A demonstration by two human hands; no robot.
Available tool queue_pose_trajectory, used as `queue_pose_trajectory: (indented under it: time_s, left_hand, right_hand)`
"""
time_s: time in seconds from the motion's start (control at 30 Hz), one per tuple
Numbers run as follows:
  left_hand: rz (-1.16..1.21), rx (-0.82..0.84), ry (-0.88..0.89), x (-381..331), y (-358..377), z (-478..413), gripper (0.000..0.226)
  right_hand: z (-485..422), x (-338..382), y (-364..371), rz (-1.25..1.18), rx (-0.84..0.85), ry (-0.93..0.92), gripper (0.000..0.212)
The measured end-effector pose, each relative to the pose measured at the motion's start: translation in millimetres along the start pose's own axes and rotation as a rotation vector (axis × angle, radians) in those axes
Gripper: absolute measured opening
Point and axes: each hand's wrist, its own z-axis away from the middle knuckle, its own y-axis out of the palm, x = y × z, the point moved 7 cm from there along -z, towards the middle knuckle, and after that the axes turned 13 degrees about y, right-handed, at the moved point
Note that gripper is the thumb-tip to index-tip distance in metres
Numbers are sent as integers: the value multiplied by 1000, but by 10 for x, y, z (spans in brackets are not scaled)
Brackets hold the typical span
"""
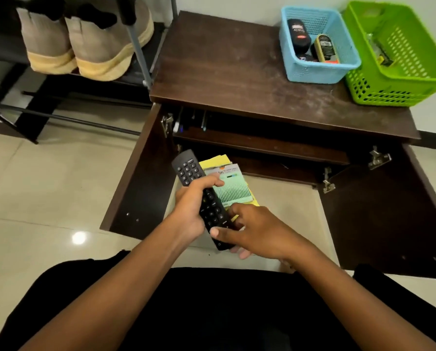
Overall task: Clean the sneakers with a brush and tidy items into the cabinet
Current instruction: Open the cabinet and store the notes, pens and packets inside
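A dark wooden cabinet [237,72] stands ahead with both doors swung open. In front of its opening my left hand [191,206] grips a black remote control [190,169] around the middle, keypad up. My right hand [260,231] holds the remote's near end, thumb on top. Under the remote lies a stack of a green-and-white card pack [233,188] and yellow papers [215,159], held along with it; which hand bears the stack I cannot tell. A pair of beige sneakers [85,44] sits on a black shoe rack [60,115] at the upper left.
On the cabinet top stand a blue basket [313,72] with dark polish containers and a green basket [389,92]. The left door [135,178] and right door [379,211] flank my hands. Thin items lean inside the upper shelf [262,143]. Glossy floor tiles [34,186] lie to the left.
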Motion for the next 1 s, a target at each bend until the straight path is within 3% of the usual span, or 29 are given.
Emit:
queue_pose_trajectory:
  time_s: [0.1,0.23,0.37,0.4,0.5,0.73,1.0]
  left_hand:
    - [-12,-16,33,-30,-35,-53,26]
    - [-103,-7,61,-116,-88,-105,37]
    - [-96,-156,81,-224,-265,-169,9]
    - [-83,-190,97,-237,-315,-183,13]
    - [-58,-233,144,-283,-377,-208,35]
    - [-56,-236,135,-240,-415,-343,38]
    - [-52,-313,139,-257,-514,-440,42]
  right_hand:
    - [-128,-88,78,-331,127,62,25]
    - [-177,-158,12,-588,245,31,34]
    - [-383,-331,-277,-798,143,83,23]
    - [-491,-387,-359,-832,96,107,21]
    - [-905,-470,-595,-819,-21,148,20]
    - [-2036,-52,-975,-899,-139,73,10]
    - [-2832,342,-1077,-888,-282,98,33]
